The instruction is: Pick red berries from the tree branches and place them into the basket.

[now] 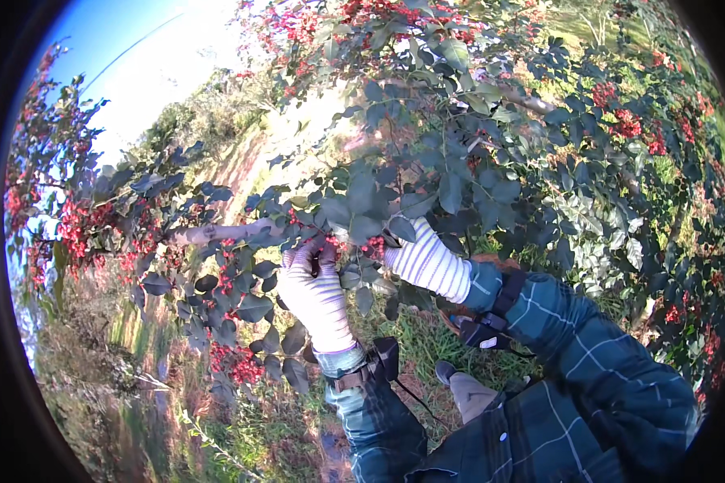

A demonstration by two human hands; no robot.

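Both of my hands wear white striped gloves and reach into a leafy shrub hung with small red berries. My left hand is at the middle of the branches, its fingers curled in beside a bare branch; whatever they grip is hidden. To its right, my right hand reaches in among dark green leaves, which cover its fingertips. A small red berry cluster shows between the hands, close to the right one. Below and left of my left hand hangs a larger berry cluster.
More berry clusters hang at the far left, with others at the upper right. A thick branch crosses above my right hand. Grass covers the ground below, where a shoe shows. Dark devices are strapped at my wrists.
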